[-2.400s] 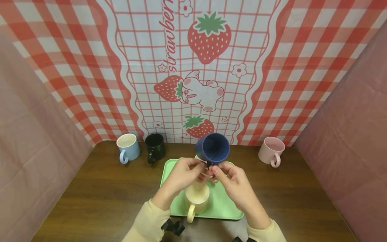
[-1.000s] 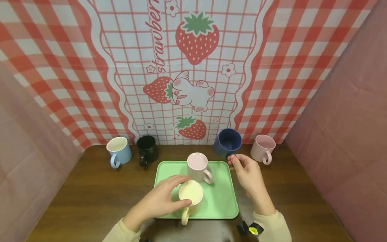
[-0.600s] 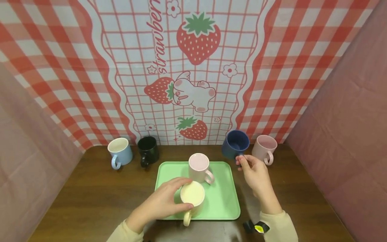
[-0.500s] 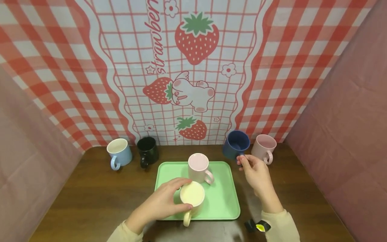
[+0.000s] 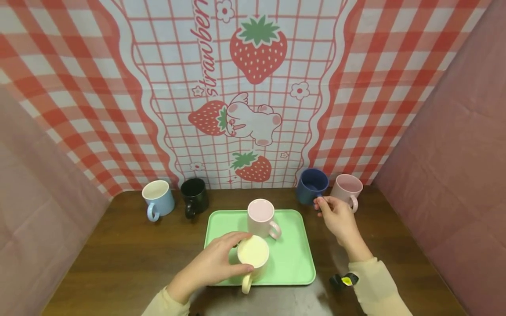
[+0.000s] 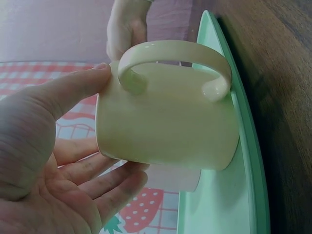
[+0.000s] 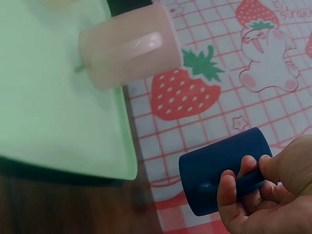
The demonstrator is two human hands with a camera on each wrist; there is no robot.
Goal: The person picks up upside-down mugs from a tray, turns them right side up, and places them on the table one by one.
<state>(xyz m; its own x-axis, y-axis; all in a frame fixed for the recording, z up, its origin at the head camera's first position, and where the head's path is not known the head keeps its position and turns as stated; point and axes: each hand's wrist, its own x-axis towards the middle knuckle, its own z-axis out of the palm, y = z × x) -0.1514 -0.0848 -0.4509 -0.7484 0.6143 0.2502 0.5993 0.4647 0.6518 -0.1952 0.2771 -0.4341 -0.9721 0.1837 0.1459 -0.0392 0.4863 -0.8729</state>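
Head view: I hold the blue mug [image 5: 311, 188] upright at the back of the counter [image 5: 114, 259], to the right of the tray, and I can't tell whether its base touches the wood. My right hand [image 5: 338, 219] pinches it by the handle [image 7: 246, 180], thumb on 1 side and fingertips on the other. My left hand [image 5: 211, 262] has its thumb and fingers apart, curved round 2 sides of the yellow mug [image 5: 253, 255], which stands on the green tray [image 5: 290, 261] near its front edge, handle towards me. Just behind the yellow mug, also on the tray, stands the 1st pink mug [image 5: 259, 219], its handle turned to the right.

Farther out, the 2nd pink mug [image 5: 343, 188] stands on the counter just right of the blue mug, partly hidden by my right hand. At the back left stand 2 more, the black mug [image 5: 194, 196] and, beside it, the light blue mug [image 5: 159, 199], making 6 mugs in all. Behind them hangs a red-and-white checked cloth [image 5: 174, 44] printed with strawberries. Plain pinkish drapes [image 5: 446, 145] close off the 2 sides, and my cream sleeves [image 5: 373, 283] reach in from below.
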